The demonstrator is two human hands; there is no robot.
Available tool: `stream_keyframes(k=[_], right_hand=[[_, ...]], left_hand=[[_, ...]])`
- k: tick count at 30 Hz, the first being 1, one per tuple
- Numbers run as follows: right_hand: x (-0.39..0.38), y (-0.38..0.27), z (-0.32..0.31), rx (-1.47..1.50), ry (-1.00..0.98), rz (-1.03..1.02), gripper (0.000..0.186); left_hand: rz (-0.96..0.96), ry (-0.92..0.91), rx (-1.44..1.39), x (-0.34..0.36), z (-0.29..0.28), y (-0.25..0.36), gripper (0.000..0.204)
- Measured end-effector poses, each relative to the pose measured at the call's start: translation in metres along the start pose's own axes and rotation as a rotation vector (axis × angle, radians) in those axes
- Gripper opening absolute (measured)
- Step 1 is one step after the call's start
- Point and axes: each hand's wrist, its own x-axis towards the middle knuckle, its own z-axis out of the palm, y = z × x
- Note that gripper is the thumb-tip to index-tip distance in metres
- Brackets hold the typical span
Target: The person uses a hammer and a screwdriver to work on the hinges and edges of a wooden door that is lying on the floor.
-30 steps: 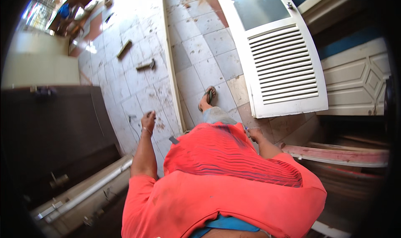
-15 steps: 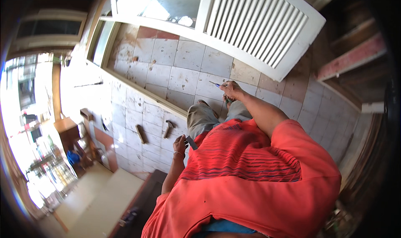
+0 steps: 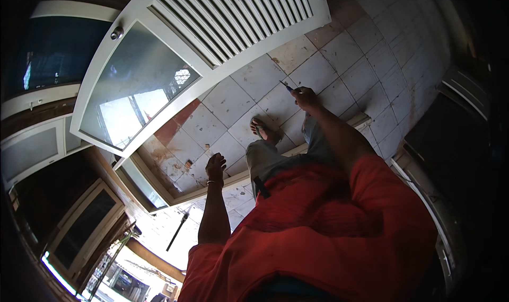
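A: What is being held, and where?

B: A slim screwdriver-like tool (image 3: pixel 287 86) is gripped in the right hand (image 3: pixel 305 98), the fingers closed round its handle and the thin shaft pointed outward over the floor tiles (image 3: pixel 246 85), near the long edge of the white louvred door (image 3: pixel 176 43). Nothing is seen held in the left hand (image 3: pixel 215 167), which is carried part-open, fingers loosely bent, near the cream rail (image 3: pixel 362 123).

A: What could go wrong from here?

B: A trip is judged likeliest: the rail is crossed by the legs, and a sandalled foot (image 3: pixel 265 131) could be caught on it. The rubble (image 3: pixel 189 164) might also be trodden on. In a stumble, skin could be jabbed by the bare shaft, or the glass panel (image 3: pixel 143 90) could be struck. If the door were knocked, it might be tipped; how it is supported cannot be told.

A: Can any brand or label be read?

B: None can be made out. Only plain paint and a round metal doorknob (image 3: pixel 116 33) are shown on the door; the tool's handle is mostly covered, so any marking there cannot be told.
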Motion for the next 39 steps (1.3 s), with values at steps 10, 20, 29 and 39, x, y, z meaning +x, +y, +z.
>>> stream_keyframes(k=[10,20,29,39], right_hand=[[0.030,0.157,0.114,0.399,0.173,0.184,0.035],[0.210,0.239,0.124,0.833,0.365,0.057,0.030],[0.314,0.264,0.104,-0.090,0.603,-0.264,0.015],[0.273,0.256,0.086,0.901,0.591,0.012,0.023]], left_hand=[[0.256,-0.251,0.252,0.166,0.077,0.079,0.038],[0.508,-0.563,0.503,0.269,0.286,0.044,0.038],[0.612,-0.714,0.667,0.279,0.390,0.002,0.035],[0.859,-0.588,0.900,0.210,0.461,0.101,0.040]])
